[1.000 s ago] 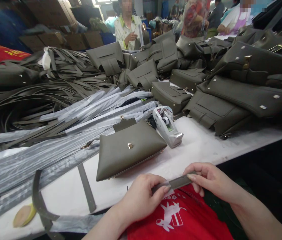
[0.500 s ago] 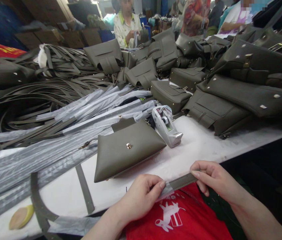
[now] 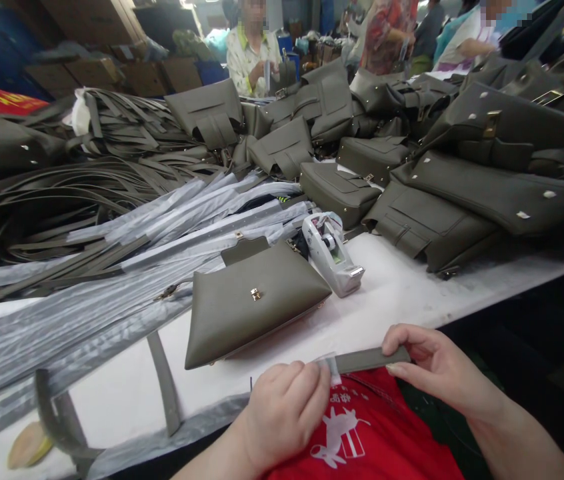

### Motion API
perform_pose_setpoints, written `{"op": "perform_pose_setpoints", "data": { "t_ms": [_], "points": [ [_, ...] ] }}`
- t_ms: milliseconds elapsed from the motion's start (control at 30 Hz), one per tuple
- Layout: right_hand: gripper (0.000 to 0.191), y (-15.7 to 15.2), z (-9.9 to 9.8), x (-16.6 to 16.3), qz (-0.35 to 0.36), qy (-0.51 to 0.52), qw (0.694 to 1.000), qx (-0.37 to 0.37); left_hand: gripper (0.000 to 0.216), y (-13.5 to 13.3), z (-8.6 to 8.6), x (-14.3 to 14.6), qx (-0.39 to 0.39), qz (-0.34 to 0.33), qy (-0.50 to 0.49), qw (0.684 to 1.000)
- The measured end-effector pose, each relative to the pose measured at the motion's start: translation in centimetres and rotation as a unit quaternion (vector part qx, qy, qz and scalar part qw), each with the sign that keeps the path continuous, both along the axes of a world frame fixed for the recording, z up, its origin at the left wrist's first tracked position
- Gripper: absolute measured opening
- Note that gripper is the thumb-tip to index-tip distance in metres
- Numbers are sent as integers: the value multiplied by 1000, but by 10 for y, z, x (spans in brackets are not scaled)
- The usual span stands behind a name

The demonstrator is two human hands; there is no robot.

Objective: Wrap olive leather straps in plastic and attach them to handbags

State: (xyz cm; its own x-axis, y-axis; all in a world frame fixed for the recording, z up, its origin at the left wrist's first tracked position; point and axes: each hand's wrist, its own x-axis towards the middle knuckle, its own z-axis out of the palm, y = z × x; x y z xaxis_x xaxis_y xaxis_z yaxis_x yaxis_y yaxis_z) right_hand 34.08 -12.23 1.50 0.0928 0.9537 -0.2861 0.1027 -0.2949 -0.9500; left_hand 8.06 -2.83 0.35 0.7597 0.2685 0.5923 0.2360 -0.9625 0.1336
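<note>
I see strap (image 3: 368, 360) held just off worktop (image 3: 402, 293) near edge, long axis left-right between hands; right hand (image 3: 435, 367) pinches its right end, left hand (image 3: 285, 410) closed on film (image 3: 329, 365) at left end

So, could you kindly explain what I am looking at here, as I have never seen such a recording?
There is no machine here: a person works with bare hands, and the view comes from a camera worn on the head, looking forward and down. The right hand pinches one end of a grey-green strap. The left hand pinches clear film at the strap's other end, above a red garment. On the white table lie a flat bag, a tape dispenser, film-wrapped straps, a heap of bare straps and piled bags. Other people work at the far end.
</note>
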Motion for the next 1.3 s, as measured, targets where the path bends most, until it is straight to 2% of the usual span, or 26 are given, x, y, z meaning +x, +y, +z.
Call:
{"op": "perform_pose_setpoints", "data": {
  "t_ms": [100, 233, 400, 500, 567, 667, 767, 867, 933, 1033, 1100, 1133, 1233, 1300],
  "points": [
    [15, -3, -4, -1, 6, -32, 999, 15, 25, 0, 0, -1, 30, -12, -18, 999],
    [14, -5, -6, -3, 4, -44, 999, 29, 25, -2, -2, -2, 29, -15, -20, 999],
    [27, -5, -6, -4, -14, -45, 999, 9, 22, -1, -6, -1, 15, -22, -31, 999],
    [26, -3, -5, -6, -10, -42, 999, 1, 16, -1, -11, 3, -36, 5, -20, 999],
    [24, -2, -5, -7, -8, -37, 999, -1, 16, -2, -13, 5, -128, 18, 6, 992],
    [24, 0, -5, -8, -7, -28, 1000, -4, 20, -1, -11, 9, -313, 21, 78, 946],
    [24, 0, -5, -8, -13, -10, 1000, -5, 19, 1, -2, 10, -449, 24, 118, 885],
    [23, -1, -6, -7, -20, 8, 1000, -8, 23, 6, 7, 11, -560, 3, 100, 822],
    [22, -1, -7, -7, -29, 17, 999, -5, 22, 7, 8, 13, -617, 14, 79, 783],
    [29, 1, -10, -10, -58, 60, 996, 6, 16, 6, 7, 18, -661, 45, 53, 747],
    [36, 4, -13, -18, -75, 113, 991, 3, 17, 5, 7, 22, -649, 47, 55, 758],
    [34, 7, -14, -25, -68, 134, 989, 0, 12, 4, 6, 22, -627, 51, 63, 775],
    [28, 21, -18, -52, 3, 150, 989, 0, 10, 6, 7, 10, -524, 77, 103, 842],
    [37, 34, -19, -73, 64, 162, 985, -6, 18, 5, 11, -10, -486, 102, 136, 857]
  ]
}}
